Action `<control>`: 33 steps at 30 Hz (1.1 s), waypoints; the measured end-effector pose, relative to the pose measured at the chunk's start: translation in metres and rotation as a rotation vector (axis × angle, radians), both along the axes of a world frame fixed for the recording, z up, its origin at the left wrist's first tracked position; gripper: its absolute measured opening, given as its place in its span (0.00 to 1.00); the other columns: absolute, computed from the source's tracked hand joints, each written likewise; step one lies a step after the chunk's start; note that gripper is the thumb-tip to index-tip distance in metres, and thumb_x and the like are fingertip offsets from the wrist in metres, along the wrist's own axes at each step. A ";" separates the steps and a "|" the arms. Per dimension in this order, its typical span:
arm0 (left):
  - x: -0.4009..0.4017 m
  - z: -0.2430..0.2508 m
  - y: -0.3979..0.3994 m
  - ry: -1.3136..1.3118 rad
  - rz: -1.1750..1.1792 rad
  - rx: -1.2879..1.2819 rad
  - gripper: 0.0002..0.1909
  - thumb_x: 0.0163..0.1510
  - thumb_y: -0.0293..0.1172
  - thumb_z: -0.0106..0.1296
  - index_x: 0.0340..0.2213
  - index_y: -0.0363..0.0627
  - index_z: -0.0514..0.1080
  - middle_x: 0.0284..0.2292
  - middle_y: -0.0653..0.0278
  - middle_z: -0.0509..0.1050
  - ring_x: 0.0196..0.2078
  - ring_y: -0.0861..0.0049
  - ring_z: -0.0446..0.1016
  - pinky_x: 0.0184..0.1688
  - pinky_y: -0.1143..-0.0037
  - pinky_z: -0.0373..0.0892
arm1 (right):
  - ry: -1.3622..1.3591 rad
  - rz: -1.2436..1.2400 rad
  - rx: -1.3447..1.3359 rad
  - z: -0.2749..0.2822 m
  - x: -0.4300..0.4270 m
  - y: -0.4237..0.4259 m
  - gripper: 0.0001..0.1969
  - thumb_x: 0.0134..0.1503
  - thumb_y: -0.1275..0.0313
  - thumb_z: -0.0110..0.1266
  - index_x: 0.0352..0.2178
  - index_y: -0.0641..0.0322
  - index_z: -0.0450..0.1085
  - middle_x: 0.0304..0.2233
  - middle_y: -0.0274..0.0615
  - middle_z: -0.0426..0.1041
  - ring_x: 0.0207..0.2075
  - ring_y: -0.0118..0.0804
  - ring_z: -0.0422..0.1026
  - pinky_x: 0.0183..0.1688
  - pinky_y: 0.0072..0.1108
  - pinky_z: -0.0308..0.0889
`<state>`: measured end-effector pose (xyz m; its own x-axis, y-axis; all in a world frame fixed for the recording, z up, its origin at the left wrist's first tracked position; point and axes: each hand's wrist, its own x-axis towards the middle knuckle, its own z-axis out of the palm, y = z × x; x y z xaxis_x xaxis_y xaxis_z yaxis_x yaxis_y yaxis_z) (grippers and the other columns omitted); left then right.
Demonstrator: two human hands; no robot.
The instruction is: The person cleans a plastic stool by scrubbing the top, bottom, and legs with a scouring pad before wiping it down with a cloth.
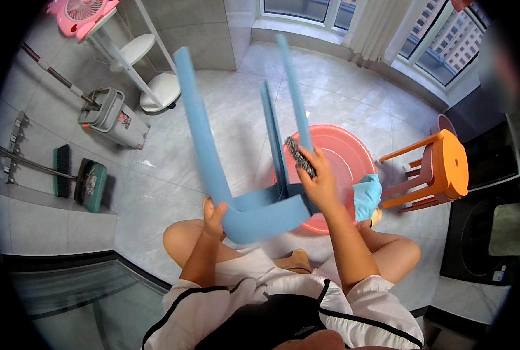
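A blue plastic stool (264,222) is held tilted over my lap, its legs pointing away from me. My left hand (215,219) grips it where one leg meets the seat. In my right hand (322,183) is a dark grey, speckled scrubbing pad (301,158), at the base of another leg. Beneath and beyond the stool, a pink plastic basin (354,153) rests on the tiled floor, partly hidden by the stool and my right arm. A light blue cloth (367,197) hangs over the basin's right rim.
Stacked orange and reddish plastic stools (452,164) stand right of the basin. At left are a grey mop bucket (120,122), a green broom (62,170) and a dustpan (94,186). Behind them, a white shelf rack (161,89) carries a pink fan (82,11).
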<state>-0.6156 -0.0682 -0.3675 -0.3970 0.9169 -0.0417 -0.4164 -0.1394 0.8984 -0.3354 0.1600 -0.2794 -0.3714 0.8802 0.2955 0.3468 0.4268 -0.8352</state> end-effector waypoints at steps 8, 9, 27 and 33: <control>-0.009 0.008 0.000 -0.002 -0.098 0.083 0.24 0.66 0.46 0.64 0.46 0.33 0.78 0.39 0.61 0.82 0.39 0.78 0.81 0.44 0.74 0.78 | 0.557 0.073 -0.522 0.032 -0.002 0.033 0.45 0.71 0.68 0.68 0.82 0.57 0.54 0.55 0.38 0.81 0.49 0.25 0.78 0.50 0.23 0.76; -0.015 0.003 -0.003 -0.001 -0.140 0.110 0.25 0.65 0.48 0.65 0.47 0.33 0.78 0.37 0.62 0.82 0.39 0.78 0.81 0.43 0.75 0.78 | 0.694 0.071 -0.653 0.033 -0.004 0.031 0.45 0.71 0.67 0.68 0.82 0.58 0.54 0.54 0.38 0.82 0.48 0.24 0.78 0.50 0.21 0.75; 0.089 0.020 0.054 1.142 0.075 0.297 0.72 0.51 0.59 0.80 0.81 0.40 0.47 0.80 0.36 0.47 0.83 0.42 0.50 0.80 0.52 0.57 | 0.549 0.152 -0.137 0.064 -0.037 -0.061 0.36 0.68 0.79 0.62 0.76 0.65 0.66 0.58 0.43 0.81 0.54 0.30 0.79 0.60 0.24 0.74; 0.138 0.030 0.045 0.774 -0.190 -0.038 0.64 0.46 0.56 0.82 0.72 0.35 0.58 0.61 0.38 0.77 0.64 0.42 0.79 0.63 0.50 0.75 | 0.490 0.131 -0.088 0.043 -0.042 -0.073 0.39 0.61 0.76 0.65 0.75 0.65 0.67 0.59 0.50 0.80 0.57 0.39 0.81 0.62 0.29 0.74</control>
